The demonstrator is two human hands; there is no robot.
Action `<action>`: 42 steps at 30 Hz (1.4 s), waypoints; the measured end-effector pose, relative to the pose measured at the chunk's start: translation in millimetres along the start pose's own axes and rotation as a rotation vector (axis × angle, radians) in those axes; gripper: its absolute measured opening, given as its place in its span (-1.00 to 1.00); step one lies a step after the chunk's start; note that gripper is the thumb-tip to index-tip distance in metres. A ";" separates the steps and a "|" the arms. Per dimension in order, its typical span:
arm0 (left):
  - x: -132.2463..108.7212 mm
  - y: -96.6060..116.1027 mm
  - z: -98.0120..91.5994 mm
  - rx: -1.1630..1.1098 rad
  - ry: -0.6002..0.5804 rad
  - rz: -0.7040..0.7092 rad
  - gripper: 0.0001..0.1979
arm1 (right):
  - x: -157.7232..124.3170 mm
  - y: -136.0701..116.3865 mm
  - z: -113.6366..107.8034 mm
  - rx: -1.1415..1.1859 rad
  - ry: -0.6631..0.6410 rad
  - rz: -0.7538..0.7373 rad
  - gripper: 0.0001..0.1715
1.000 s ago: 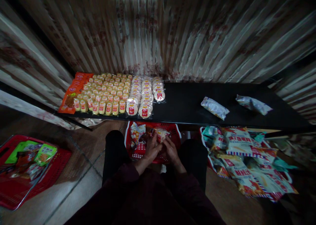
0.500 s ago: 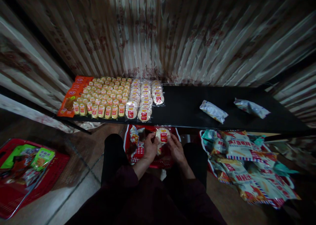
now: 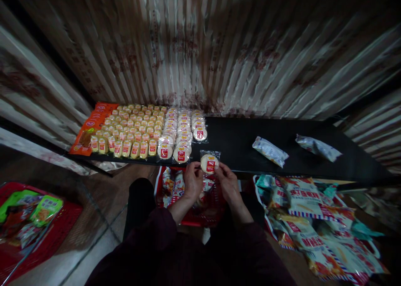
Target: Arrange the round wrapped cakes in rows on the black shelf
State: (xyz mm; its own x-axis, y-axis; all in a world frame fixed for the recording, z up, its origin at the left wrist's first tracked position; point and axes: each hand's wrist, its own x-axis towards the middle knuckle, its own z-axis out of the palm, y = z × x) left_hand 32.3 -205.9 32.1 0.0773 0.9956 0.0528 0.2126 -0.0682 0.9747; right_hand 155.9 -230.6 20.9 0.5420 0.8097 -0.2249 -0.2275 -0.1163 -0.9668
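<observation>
A round, pale cracker in a clear wrapper with a red label [image 3: 209,164] is held upright at the front edge of the black shelf [image 3: 232,141]. My left hand [image 3: 193,182] pinches its left edge. At the opposite edge, the fingers of my right hand [image 3: 229,185] are closed on the wrapper. Just behind stand rows of matching round crackers [image 3: 181,153], the rightmost row shorter than the others. Below my hands is a red basket [image 3: 216,206] with several wrapped snacks [image 3: 178,181] in it.
Many small oblong wrapped cakes [image 3: 127,148] and an orange bag [image 3: 86,131] fill the shelf's left. Two silvery packets [image 3: 270,151] lie on its right. Snack bags [image 3: 308,196] overflow a basket at right; another red basket [image 3: 59,231] is at left. A curtain [image 3: 188,47] hangs behind.
Both my hands have raised the wrapped cracker from over the basket to the shelf's front edge. The view has tilted slightly, so the shelf sits lower.
</observation>
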 end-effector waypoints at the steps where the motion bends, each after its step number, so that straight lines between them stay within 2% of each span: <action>1: 3.2 2.1 0.5 0.044 0.005 0.021 -0.74 | 5.5 0.1 0.7 -0.007 -0.002 -0.001 -0.42; 7: 20.0 14.3 6.5 0.248 -0.040 0.186 -0.57 | 34.8 -6.8 8.1 -0.088 -0.028 -0.071 -0.42; 14: 34.1 19.3 17.9 0.372 -0.112 0.182 -0.44 | 69.3 -8.5 19.4 -0.255 -0.033 -0.169 -0.44; 19: 47.1 15.3 24.2 0.398 -0.163 0.171 -0.39 | 91.4 -2.8 24.6 -0.388 0.014 -0.214 -0.48; 32: 66.3 6.3 30.3 0.556 -0.233 0.229 -0.38 | 121.6 0.5 40.9 -0.606 0.059 -0.384 -0.48; 42: 78.2 -1.8 37.2 0.599 -0.301 0.259 -0.33 | 129.6 0.2 47.3 -0.708 0.011 -0.531 -0.59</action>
State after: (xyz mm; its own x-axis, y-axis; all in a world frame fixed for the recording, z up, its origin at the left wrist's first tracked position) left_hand 74.3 -130.3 26.5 0.4441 0.8879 0.1197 0.6429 -0.4089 0.6477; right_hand 187.8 -98.5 -2.8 0.4422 0.8530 0.2773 0.6087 -0.0584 -0.7912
